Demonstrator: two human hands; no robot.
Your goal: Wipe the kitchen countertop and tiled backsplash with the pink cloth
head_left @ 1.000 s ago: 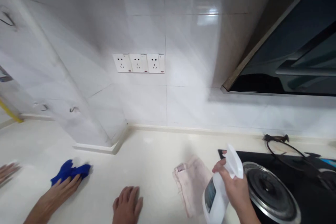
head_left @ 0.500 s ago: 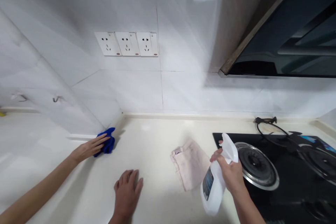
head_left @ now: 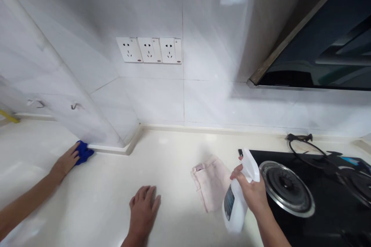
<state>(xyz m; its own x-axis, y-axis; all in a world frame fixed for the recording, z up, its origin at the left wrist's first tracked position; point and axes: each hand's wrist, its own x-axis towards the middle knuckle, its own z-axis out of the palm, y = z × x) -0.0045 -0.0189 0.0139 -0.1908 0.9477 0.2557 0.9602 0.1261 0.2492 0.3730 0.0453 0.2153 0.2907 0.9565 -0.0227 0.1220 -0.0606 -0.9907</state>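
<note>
My right hand (head_left: 253,192) is wrapped round the neck of a white spray bottle (head_left: 236,210) with a dark label, its fingers near the trigger. The bottle is held tilted beside the stove, its white spray head up. A folded pale pink cloth (head_left: 213,183) lies on the counter just left of the bottle. Palm down on the counter, my left hand (head_left: 142,210) rests with its fingers slightly bent and thumb apart, holding nothing. From the left edge, another person's hand (head_left: 66,161) presses a blue cloth (head_left: 83,153) against the counter near the wall's base.
A black stove (head_left: 313,173) with round burners fills the right side, and a dark cable (head_left: 304,144) lies over its back. A dark range hood (head_left: 315,54) overhangs it. Wall sockets (head_left: 149,50) and metal hooks (head_left: 74,106) sit on the tiles. The cream counter (head_left: 176,166) has a raised back edge.
The other person's hand has slid the blue cloth left along the wall's base, away from the corner. The view has shifted slightly left. My hands keep about the same places.
</note>
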